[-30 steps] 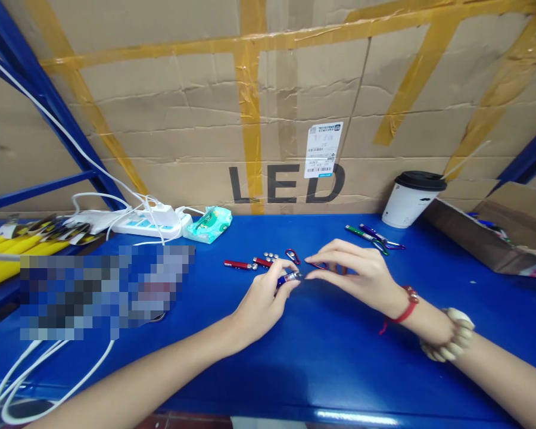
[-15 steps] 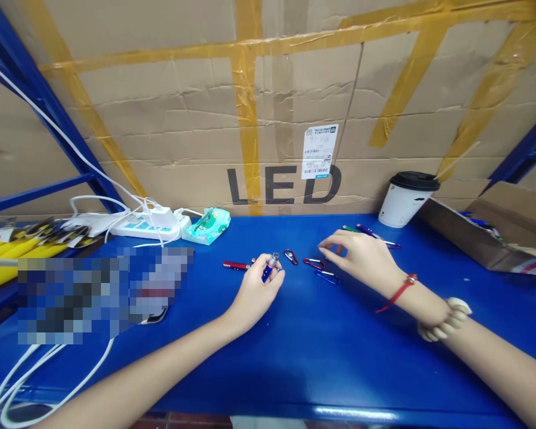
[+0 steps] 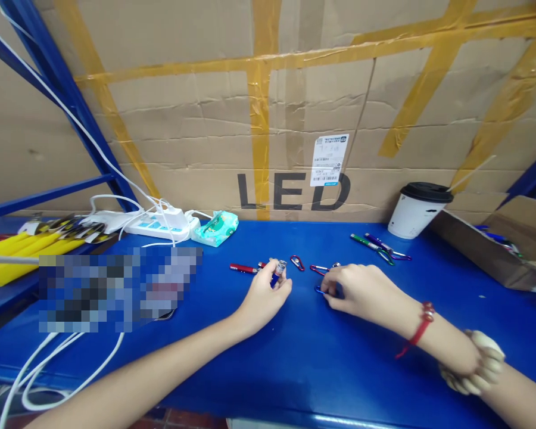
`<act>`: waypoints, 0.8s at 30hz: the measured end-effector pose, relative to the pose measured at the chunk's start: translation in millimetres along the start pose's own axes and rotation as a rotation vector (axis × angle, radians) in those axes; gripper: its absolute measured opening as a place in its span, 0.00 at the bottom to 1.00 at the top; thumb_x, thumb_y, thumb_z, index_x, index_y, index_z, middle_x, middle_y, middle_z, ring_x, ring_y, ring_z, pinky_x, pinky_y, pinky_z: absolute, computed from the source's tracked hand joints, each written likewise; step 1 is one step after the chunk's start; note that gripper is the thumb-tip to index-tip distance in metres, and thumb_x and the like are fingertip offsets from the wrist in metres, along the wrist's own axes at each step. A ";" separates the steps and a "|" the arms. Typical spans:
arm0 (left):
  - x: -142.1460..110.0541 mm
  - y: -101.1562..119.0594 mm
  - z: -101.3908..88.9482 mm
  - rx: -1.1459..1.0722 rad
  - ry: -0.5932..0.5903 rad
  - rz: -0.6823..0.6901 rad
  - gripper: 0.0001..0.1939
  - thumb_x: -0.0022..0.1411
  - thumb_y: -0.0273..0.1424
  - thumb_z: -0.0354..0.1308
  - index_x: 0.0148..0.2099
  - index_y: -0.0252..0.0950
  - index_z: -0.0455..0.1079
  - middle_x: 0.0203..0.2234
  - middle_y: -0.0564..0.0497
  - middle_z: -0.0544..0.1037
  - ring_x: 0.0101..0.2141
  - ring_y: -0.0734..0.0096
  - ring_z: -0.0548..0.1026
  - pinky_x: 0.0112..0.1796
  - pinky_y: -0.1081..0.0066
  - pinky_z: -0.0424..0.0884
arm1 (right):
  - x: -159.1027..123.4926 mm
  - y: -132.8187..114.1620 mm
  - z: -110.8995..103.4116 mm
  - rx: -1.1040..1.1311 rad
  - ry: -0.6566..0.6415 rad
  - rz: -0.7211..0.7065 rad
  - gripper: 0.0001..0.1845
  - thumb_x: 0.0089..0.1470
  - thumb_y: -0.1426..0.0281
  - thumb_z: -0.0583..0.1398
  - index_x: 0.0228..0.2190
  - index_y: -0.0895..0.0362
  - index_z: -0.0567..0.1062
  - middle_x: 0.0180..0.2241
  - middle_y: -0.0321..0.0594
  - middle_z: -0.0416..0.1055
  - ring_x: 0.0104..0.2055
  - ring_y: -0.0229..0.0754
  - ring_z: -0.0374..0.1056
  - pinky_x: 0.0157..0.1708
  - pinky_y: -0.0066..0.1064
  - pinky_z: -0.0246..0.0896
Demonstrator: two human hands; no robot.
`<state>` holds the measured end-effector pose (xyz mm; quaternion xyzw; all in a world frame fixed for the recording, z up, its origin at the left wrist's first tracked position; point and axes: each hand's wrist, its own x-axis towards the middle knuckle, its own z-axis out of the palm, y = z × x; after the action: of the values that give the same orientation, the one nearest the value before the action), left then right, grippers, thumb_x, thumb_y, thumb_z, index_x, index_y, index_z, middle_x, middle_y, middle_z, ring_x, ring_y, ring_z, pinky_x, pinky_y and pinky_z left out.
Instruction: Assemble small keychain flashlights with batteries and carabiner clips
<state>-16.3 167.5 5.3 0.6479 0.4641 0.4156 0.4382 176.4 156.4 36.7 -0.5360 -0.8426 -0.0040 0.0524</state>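
Observation:
My left hand (image 3: 262, 301) is closed around a blue mini flashlight (image 3: 277, 274), a short metal tube whose silver end points up. Beside those fingers lies a red mini flashlight (image 3: 243, 269), with another red piece partly hidden by the hand. My right hand (image 3: 368, 292) is lowered to the table, thumb and fingers pinching a blue carabiner (image 3: 319, 290) that they mostly cover. Just behind these fingertips rests a red carabiner (image 3: 318, 269) with a silver gate. A second red carabiner (image 3: 297, 263) lies between my hands.
Green (image 3: 363, 241) and purple (image 3: 377, 241) tubes with carabiners lie at back right, near a lidded paper cup (image 3: 413, 211) and an open cardboard box (image 3: 473, 256). A power strip (image 3: 161, 226), a wipes pack (image 3: 217, 229) and white cables (image 3: 111, 351) are on the left.
My right hand has come down and closed on the blue carabiner, uncovering the green tube behind. My left hand still holds the blue mini flashlight. The view has shifted slightly.

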 end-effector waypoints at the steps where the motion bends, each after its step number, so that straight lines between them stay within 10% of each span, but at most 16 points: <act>1: 0.1 -0.9 -0.2 0.006 -0.002 0.006 0.05 0.53 0.26 0.52 0.29 0.36 0.56 0.26 0.54 0.63 0.30 0.76 0.65 0.32 0.77 0.66 | 0.0 -3.7 0.0 0.014 -0.011 0.015 0.07 0.44 0.74 0.59 0.26 0.51 0.76 0.26 0.33 0.74 0.29 0.41 0.70 0.23 0.27 0.52; 18: -6.9 2.1 -5.7 -0.163 -0.189 0.009 0.11 0.62 0.38 0.47 0.32 0.35 0.55 0.25 0.55 0.63 0.25 0.79 0.59 0.29 0.77 0.58 | 6.7 -21.9 14.7 1.123 0.175 0.082 0.15 0.43 0.63 0.62 0.31 0.59 0.70 0.27 0.43 0.74 0.28 0.42 0.71 0.23 0.28 0.70; 24: -6.8 0.6 -3.8 -0.390 -0.319 -0.039 0.14 0.60 0.39 0.51 0.32 0.35 0.52 0.22 0.56 0.65 0.19 0.83 0.56 0.23 0.77 0.53 | 9.1 -15.3 20.3 1.067 0.151 0.022 0.13 0.46 0.62 0.61 0.30 0.60 0.70 0.30 0.43 0.74 0.26 0.39 0.70 0.22 0.27 0.69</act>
<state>-21.2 161.5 5.9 0.5997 0.3124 0.3812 0.6305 157.1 159.4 18.1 -0.4420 -0.7157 0.3866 0.3780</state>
